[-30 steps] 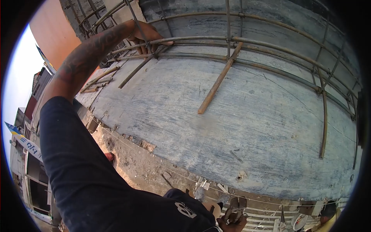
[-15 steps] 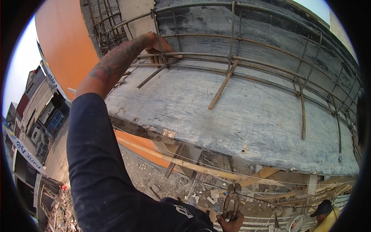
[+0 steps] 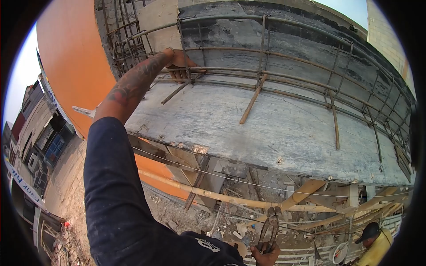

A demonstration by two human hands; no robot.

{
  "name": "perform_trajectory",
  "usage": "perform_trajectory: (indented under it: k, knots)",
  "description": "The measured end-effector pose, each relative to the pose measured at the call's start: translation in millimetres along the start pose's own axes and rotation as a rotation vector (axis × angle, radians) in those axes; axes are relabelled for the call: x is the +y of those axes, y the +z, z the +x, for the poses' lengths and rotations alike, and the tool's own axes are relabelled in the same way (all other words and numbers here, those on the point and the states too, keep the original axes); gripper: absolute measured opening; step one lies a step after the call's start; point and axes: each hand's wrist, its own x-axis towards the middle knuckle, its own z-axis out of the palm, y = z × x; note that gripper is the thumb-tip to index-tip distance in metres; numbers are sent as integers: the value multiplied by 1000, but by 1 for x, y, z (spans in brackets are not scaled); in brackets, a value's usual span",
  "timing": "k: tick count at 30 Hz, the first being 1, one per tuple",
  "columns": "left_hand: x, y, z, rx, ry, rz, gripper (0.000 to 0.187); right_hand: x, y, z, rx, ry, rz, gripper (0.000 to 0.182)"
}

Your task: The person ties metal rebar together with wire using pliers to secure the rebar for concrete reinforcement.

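Note:
My left arm stretches up to a cage of steel rebar [image 3: 306, 80] lying along a board form. My left hand [image 3: 181, 66] is closed around the cage's lower bars near a short crosswise rod [image 3: 176, 94]; the bars partly cover its fingers. Low in the view, my right hand [image 3: 265, 256] grips a pair of pincers [image 3: 271, 224] by the handles, their jaws pointing up. The pincers are well apart from the cage. More short rods, such as a rusty one [image 3: 253, 102], stick out from under the cage over the grey board [image 3: 213, 119].
An orange wall [image 3: 71, 66] rises at the left, beside upright rebar [image 3: 126, 31]. Bamboo poles [image 3: 222, 195] and a white string run below the board's edge. Rubble covers the ground far beneath. A person in a cap and yellow shirt [image 3: 376, 250] is at the lower right, near a bucket.
The view has shifted a little, so the cage and board sit slightly differently in it. My left hand stays at the same bars, and my right hand still holds the pincers low.

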Motion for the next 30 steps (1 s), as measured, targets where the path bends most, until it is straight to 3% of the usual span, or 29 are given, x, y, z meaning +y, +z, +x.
perform_trajectory:
  k: [5, 7, 11, 13, 14, 16, 17, 20, 22, 24, 25, 26, 28, 30]
  knots:
    - [6, -4, -6, 8, -2, -21, 76, 11, -1, 4, 19, -13, -58, 39]
    - [6, -3, -6, 99, 12, 93, 77, -27, -1, 8, -72, 6, -11, 39]
    - [8, 9, 4, 249, 42, 336, 78, 4, 10, 12, -56, 8, -44, 37]
    - [10, 15, 11, 317, 67, 452, 78, 13, 14, 15, -24, -145, -112, 34]
    - [9, 16, 10, 297, 65, 456, 78, 19, 16, 17, -31, -126, -113, 34]
    - [4, 15, 8, 307, 82, 282, 83, 27, 17, 22, -169, 158, 388, 44]
    - [2, 18, 14, 352, 76, 309, 80, 8, 16, 27, -226, 40, 156, 42]
    - [13, 17, -3, 276, 98, 382, 81, -18, 20, 36, -211, 162, 226, 42]
    - [0, 18, 15, 306, 83, 466, 78, 2, 16, 43, -259, 88, 109, 38]
    - [-18, 15, 35, 418, 290, 562, 76, -1, 20, 49, -340, 41, 37, 42]
    - [-19, 20, 37, 480, 227, 459, 70, -7, 20, 53, -353, 50, 31, 42]
    - [-18, 15, 39, 465, 216, 459, 70, -1, 20, 53, -366, 64, 29, 42]
    - [-6, 2, 28, 194, 37, 781, 64, 2, 23, 58, -372, -39, 53, 41]
    - [-5, 7, 23, 202, 106, 716, 65, -14, 22, 63, -381, -10, 112, 38]
